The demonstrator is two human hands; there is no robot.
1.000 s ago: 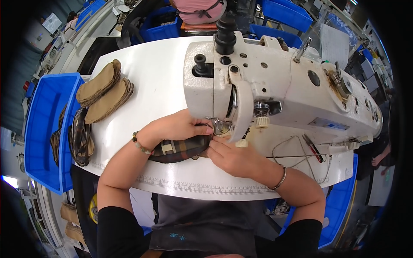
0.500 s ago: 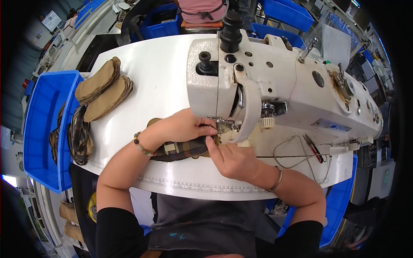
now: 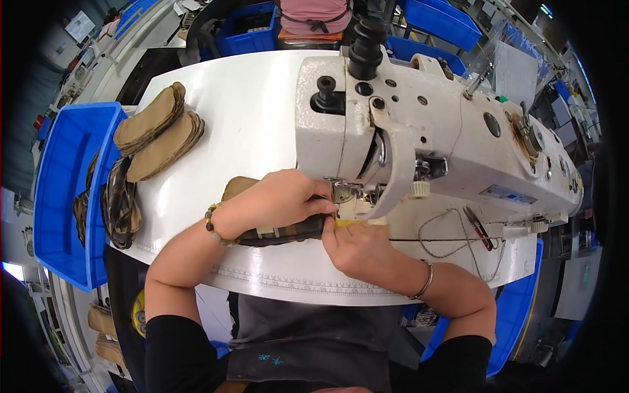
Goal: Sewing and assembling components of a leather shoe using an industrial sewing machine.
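A dark plaid fabric piece (image 3: 283, 233) lies on the white table, with a tan sole-shaped piece (image 3: 237, 188) showing behind it. My left hand (image 3: 288, 198) rests over them, thumb and fingers pinching the fabric edge beside the presser foot (image 3: 345, 191) of the sewing machine (image 3: 321, 141). From the right, my right hand (image 3: 360, 249) pinches the same fabric's end with index finger and thumb, close to the left fingertips. Something yellow (image 3: 347, 223) shows just beyond its knuckles; its kind is unclear. The fabric's edge under the fingers is mostly hidden.
Stacked tan sole-shaped pieces (image 3: 167, 147) lie at the table's far left. Beside them a blue bin (image 3: 72, 196) holds dark patterned fabric pieces (image 3: 121, 203). Red-and-black thread snips (image 3: 478, 229) and a loose cord (image 3: 452, 243) lie on the right. A ruler strip edges the table's front.
The yellow item has come into sight by my right hand. My right hand has shifted slightly right and down, its fingers curling more. The machine appears a little further right in the view.
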